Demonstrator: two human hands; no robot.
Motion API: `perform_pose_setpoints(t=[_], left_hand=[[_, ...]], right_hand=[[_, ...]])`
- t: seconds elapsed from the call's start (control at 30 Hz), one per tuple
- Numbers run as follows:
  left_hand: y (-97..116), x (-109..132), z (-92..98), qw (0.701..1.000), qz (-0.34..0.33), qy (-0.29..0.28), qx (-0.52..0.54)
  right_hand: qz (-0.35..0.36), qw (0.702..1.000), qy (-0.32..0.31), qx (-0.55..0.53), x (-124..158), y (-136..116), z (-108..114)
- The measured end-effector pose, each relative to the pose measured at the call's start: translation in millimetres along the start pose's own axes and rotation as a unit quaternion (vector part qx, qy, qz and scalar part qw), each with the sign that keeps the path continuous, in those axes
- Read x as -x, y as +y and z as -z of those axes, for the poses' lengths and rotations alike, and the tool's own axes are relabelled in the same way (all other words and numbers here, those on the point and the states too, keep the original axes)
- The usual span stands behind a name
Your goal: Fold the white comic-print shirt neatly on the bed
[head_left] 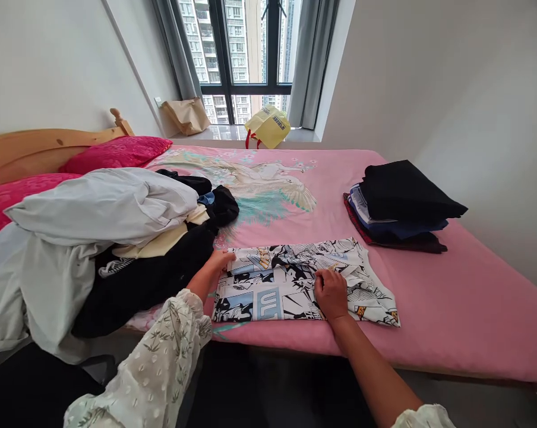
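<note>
Your left hand [220, 261] touches the left edge of the printed garment [268, 300], your right hand [331, 291] curls on top; can't tell if either grips! It's on the bed [473, 315], near side, between clothes heap [108, 205] left and folded stack [406, 193] right.

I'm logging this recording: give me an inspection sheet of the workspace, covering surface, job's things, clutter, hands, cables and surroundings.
Surface: pink bedsheet with a bird design.
Job's things: printed cloth spread near the bed's front edge, slightly rumpled.
Clutter: loose clothes heap on the left; folded stack on the right, black on top.
Hands: left hand at the cloth's left edge; right hand on its right half, fingers curled; grip unclear.
Cables: nothing seen.
Surroundings: window, paper bag and yellow bag by it; red pillows, wooden headboard.
</note>
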State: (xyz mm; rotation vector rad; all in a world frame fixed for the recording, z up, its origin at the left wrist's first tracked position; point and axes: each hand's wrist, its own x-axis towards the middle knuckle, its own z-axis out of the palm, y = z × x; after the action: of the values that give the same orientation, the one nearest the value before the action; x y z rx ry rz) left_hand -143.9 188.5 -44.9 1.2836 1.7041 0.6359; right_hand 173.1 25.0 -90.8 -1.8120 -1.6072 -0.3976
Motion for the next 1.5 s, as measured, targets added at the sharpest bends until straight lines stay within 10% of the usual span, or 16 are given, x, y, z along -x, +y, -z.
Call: perform_pose_setpoints(t=[0.53,0.67,0.87,1.5], left_hand=[[-1.6,21.4,18.4,0.984,-0.108,0.007,-0.139],[-3.1,49.7,17.6,0.953,-0.177,0.089,-0.228],[-27.0,97.7,22.0,0.878,-0.34,-0.022,-0.338],[-43.5,87.6,16.6,0.908,-0.271,0.053,-0.315]], right_hand=[[-0.002,1.0,0.03,-0.004,1.3,-0.4,3.6],[0.02,0.999,0.032,0.0,1.4,-4.2,9.7],[0.112,0.993,-0.035,0.01,1.8,-12.5,13.5],[0.118,0.983,-0.116,0.077,-17.3,-19.9,32.0]])
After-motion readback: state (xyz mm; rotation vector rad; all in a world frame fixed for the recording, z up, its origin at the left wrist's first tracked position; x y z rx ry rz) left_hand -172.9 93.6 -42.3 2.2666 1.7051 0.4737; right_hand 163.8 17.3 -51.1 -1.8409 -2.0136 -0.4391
